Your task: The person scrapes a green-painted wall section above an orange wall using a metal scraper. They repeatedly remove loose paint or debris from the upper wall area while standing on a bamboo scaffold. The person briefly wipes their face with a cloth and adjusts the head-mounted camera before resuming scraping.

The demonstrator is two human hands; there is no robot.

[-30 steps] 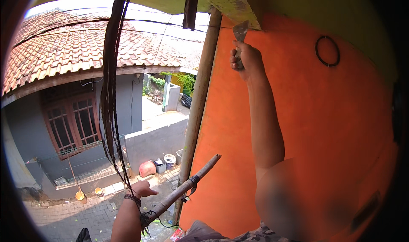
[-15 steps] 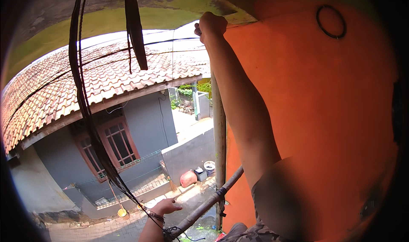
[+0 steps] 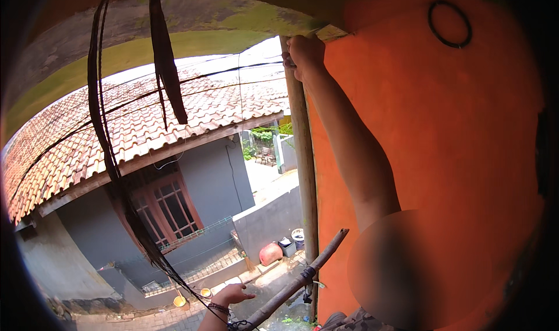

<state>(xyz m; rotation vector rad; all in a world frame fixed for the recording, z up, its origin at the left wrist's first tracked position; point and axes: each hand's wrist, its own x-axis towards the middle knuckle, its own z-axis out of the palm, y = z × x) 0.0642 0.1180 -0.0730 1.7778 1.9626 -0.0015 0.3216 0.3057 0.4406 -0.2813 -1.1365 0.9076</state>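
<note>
My right hand (image 3: pixel 307 52) is raised high against the underside of the ceiling edge (image 3: pixel 256 18), beside the top of an upright wooden pole (image 3: pixel 303 150). Its fingers are curled closed; a small dark bit shows at them, too hidden to name. Low down, my left hand (image 3: pixel 233 294) has its fingers stretched out over the lane, with bracelets round the wrist. It grips nothing that I can see. A slanting pole (image 3: pixel 285 293) runs just right of it, bound to the upright with a dark tie (image 3: pixel 308 273).
An orange wall (image 3: pixel 454 156) rises on the right, with a black ring (image 3: pixel 450 23) on it. Dark cables (image 3: pixel 110 156) and a ragged dark strip (image 3: pixel 167 69) hang at left. Beyond stand a tiled roof (image 3: pixel 145 104), a grey house wall (image 3: pixel 215 174) and a red rounded object (image 3: pixel 271 253).
The view has tilted, so the surroundings sit lower and further right. My right hand has shifted right, uncovering the upright pole's top. My left hand stays low, fingers still stretched.
</note>
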